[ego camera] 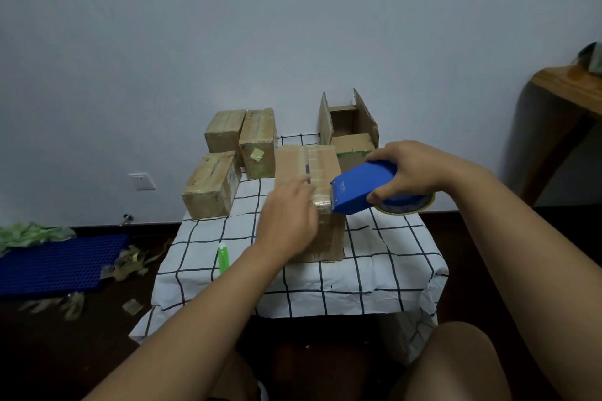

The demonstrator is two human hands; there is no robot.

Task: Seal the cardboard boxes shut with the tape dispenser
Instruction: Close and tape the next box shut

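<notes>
Your tape dispenser is a blue, wedge-shaped plastic shell with a roll of tape showing under its rear, and it sits at the near right corner of the central cardboard box, its toothed front edge against the glossy strip of clear tape that runs along the box's closed top seam. Your right hand wraps over the dispenser from above, the grip closed tight round the shell, thumb underneath. Your left hand lies flat and open on the near end of the box top, fingers spread over the tape and holding nothing; it is blurred.

The box is plain brown corrugated card, rectangular, resting on a small desk covered with a white cloth printed in a black grid. Behind it to the right stands an open box with its flaps upright. To the left are three sealed boxes, their surfaces shiny and wrinkled with tape. A slim green utility knife lies on the cloth just left of your left forearm.

On the dark floor to the left lie a blue perforated plastic mat and crumpled scraps of used tape.
</notes>
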